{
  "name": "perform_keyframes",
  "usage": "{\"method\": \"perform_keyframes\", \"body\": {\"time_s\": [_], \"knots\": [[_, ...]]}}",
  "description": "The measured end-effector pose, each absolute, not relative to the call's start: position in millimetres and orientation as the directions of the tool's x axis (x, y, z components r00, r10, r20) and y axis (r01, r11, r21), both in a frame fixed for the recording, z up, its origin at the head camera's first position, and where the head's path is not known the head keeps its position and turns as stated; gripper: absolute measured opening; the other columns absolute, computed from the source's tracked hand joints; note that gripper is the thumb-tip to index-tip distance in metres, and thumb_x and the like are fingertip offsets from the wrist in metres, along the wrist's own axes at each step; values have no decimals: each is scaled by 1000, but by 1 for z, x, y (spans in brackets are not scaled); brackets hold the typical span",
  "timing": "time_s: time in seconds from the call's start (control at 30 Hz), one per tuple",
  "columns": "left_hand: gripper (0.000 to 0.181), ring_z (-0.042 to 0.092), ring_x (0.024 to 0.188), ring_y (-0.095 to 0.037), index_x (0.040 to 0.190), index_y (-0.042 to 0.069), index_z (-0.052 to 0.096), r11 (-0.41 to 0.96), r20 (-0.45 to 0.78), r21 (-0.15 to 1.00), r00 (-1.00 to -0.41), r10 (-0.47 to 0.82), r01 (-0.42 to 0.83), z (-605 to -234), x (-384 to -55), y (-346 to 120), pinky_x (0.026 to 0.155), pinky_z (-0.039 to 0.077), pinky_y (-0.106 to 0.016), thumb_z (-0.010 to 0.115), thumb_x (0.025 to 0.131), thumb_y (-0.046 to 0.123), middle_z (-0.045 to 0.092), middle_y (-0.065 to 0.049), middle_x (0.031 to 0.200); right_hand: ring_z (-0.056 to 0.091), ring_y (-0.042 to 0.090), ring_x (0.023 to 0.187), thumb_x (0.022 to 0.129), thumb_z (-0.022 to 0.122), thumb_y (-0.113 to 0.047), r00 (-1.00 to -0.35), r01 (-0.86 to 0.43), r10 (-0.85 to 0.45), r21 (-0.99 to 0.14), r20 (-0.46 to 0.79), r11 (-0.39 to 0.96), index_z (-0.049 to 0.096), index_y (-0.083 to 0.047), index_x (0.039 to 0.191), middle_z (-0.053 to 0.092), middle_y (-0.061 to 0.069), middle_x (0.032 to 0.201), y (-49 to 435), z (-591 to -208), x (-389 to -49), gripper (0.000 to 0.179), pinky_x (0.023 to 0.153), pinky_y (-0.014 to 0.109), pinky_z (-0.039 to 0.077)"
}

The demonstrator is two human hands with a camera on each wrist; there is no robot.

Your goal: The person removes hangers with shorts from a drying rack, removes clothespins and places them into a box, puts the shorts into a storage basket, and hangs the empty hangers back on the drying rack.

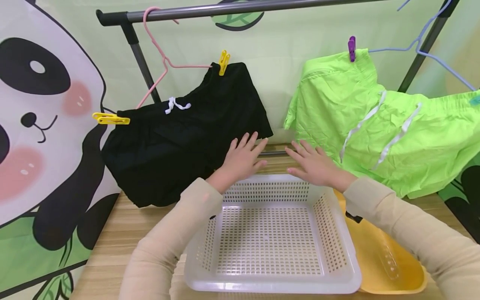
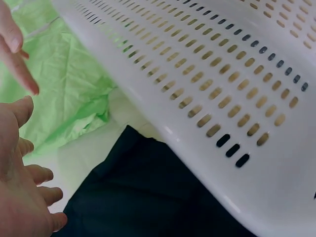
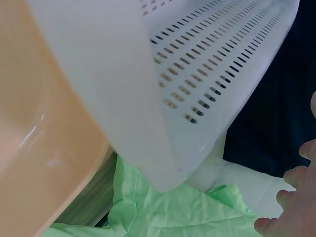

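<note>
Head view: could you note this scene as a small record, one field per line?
Left hand: holds nothing, near the black fabric shorts
Right hand: holds nothing, near the lime-green fabric shorts
Hanger, black shorts: slim pink hanger, two yellow clothespins
Hanger, green shorts: slim light-blue hanger, purple clothespin, teal clip at the picture's edge
In front: white rectangular slotted plastic basket on a wood-grain tabletop
Right of basket: orange plastic basin, partly hidden by the beige right sleeve
Top: dark-grey metal rail
Behind, left: large printed cartoon panda
</note>
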State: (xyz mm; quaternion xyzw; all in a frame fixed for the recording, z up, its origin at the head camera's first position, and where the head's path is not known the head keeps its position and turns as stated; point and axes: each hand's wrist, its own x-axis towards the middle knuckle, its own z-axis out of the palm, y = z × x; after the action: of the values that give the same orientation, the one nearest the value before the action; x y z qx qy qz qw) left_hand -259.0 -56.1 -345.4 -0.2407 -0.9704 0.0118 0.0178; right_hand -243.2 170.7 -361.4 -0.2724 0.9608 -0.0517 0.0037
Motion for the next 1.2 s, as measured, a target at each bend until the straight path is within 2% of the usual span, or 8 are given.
{"method": "perform_keyframes", "body": {"time_s": [0.23,0.43,0.7,1.03,1.2], "knots": [[63,10,137,-26,142,27,15,858,119,-68,-850,513,508,-329,-246,-65,106,13,-49,36,88,52,10,-5,149,5,35,135,90,37,-49,-838,-544,-546,-109,12,832,18,-15,142,11,14,147,174,-361,-232,65,100,62,12],[59,15,136,-25,140,25,22,832,261,-116,-792,553,542,-316,-236,-80,105,17,-49,40,89,48,17,-6,148,4,35,135,90,36,-50,-825,-562,-565,-100,9,821,19,-14,141,10,14,148,175,-361,-225,65,101,61,11],[56,19,134,-26,139,23,28,806,380,-145,-720,581,574,-296,-219,-103,104,17,-49,45,89,43,21,-7,146,4,33,136,90,37,-49,-813,-582,-582,-101,23,807,19,-14,141,11,13,148,177,-362,-216,64,102,60,10],[55,21,134,-27,135,18,37,801,575,-153,-607,549,579,-268,-199,-135,104,17,-50,54,86,34,28,-10,144,7,33,135,90,38,-49,-800,-599,-598,-91,41,796,21,-13,141,12,12,148,180,-365,-213,65,101,60,13],[55,21,134,-27,134,16,38,810,635,-127,-580,509,572,-258,-193,-150,104,17,-51,57,84,31,27,-11,144,9,33,135,89,40,-48,-798,-603,-601,-101,53,792,23,-13,140,14,13,147,180,-370,-212,65,101,60,13]]}}
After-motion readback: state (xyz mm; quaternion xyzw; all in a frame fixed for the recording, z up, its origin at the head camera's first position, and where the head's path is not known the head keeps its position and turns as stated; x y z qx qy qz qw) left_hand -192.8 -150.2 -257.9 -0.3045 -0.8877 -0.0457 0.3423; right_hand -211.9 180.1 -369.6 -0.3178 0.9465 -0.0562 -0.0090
